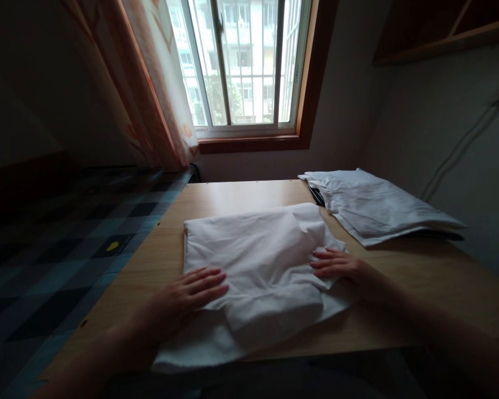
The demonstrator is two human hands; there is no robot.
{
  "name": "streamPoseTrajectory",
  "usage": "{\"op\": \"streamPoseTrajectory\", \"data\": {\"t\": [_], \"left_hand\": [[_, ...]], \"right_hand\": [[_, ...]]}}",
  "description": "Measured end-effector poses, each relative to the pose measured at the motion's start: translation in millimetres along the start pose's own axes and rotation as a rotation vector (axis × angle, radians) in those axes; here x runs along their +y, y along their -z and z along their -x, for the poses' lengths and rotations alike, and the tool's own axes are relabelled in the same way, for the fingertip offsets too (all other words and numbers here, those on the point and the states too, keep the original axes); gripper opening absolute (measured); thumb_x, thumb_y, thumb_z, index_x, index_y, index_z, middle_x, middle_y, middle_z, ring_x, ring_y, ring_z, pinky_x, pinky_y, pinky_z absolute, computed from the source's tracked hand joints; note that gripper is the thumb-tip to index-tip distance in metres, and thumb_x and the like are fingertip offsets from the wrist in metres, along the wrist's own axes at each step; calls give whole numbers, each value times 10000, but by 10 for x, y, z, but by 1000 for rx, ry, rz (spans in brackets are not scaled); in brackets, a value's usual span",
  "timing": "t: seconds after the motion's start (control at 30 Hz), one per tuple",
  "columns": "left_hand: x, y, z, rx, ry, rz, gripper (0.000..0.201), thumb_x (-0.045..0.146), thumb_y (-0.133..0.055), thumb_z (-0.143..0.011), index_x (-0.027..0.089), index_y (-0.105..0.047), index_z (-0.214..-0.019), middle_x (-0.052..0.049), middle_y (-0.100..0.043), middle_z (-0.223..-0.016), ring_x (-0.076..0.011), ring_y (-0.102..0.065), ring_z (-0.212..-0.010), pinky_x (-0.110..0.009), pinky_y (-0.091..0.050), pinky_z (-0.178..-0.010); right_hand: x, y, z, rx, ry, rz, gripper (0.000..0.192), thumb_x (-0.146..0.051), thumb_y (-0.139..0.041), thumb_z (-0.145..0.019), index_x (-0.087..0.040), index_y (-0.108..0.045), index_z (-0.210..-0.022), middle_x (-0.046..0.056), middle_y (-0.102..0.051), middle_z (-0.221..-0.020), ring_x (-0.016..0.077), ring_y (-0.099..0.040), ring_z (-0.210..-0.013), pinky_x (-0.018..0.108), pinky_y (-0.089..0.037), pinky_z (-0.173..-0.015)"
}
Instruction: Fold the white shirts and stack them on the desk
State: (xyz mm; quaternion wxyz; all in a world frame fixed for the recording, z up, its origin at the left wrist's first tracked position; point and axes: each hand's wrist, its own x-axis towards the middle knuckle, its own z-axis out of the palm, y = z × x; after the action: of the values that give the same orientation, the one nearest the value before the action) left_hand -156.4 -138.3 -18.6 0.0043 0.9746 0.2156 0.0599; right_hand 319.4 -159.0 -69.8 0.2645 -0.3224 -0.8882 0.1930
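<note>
Left forearm is seen nearest. White cloth is spread beneath left hand and right hand, fingers laid flat, slightly parted, no grip seen. Creases between them may be set by uneven pressing; lower flap, below the left fingers, could be skewed by dragging.

- One camera here, worn on the person's head, peering forward and down over the surface.
- It faces the window nearly square on, which sits high in the view, cut off by the upper edge.
- It's near enough that the left hand and right hand fall in the lower half, forearms running in from the bottom corners.
- The view is wide, taking in checked bedding leftward and a shelf upper right.
</note>
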Motion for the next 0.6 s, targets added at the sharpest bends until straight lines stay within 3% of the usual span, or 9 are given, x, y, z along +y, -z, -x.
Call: {"op": "streamPoseTrajectory", "data": {"t": [0.13, 0.27, 0.43, 0.6], "left_hand": [[-307, -79, -47, 15, 120, -205, 534, 72, -350, -961, 280, -527, -1419, -43, -568, -1435, -214, -483, -1363, -391, -421, -1130], [-311, -134, -33, 81, 121, -322, 553, 27, -321, -951, 253, -532, -1409, -61, -604, -1393, -188, -533, -1309, -323, -496, -1045], [-196, -62, -37, 191, -77, -407, 445, 88, -367, -992, 251, -581, -1346, -30, -683, -1271, -176, -613, -1185, -325, -485, -1057], [-130, 32, -63, 272, -205, -443, 353, 110, -430, -996, 241, -617, -1265, -4, -717, -1196, -148, -643, -1123, -317, -453, -1093]], "right_hand": [[114, -58, -228, 81, -69, 76, 396, -149, -491, -931, -320, -702, -1218, 40, -664, -1301, 249, -487, -1352, 528, -279, -1182], [182, -106, -254, 203, -109, -42, 320, -207, -510, -932, -294, -744, -1131, 60, -698, -1238, 273, -520, -1322, 567, -227, -1191], [224, -47, -201, 304, -121, -294, 247, -394, -580, -925, -269, -784, -985, 73, -754, -1090, 309, -586, -1246, 582, -219, -1189], [207, -14, -212, 313, -160, -344, 252, -425, -609, -899, -251, -792, -910, 77, -770, -1016, 316, -613, -1209, 568, -226, -1190]]}}
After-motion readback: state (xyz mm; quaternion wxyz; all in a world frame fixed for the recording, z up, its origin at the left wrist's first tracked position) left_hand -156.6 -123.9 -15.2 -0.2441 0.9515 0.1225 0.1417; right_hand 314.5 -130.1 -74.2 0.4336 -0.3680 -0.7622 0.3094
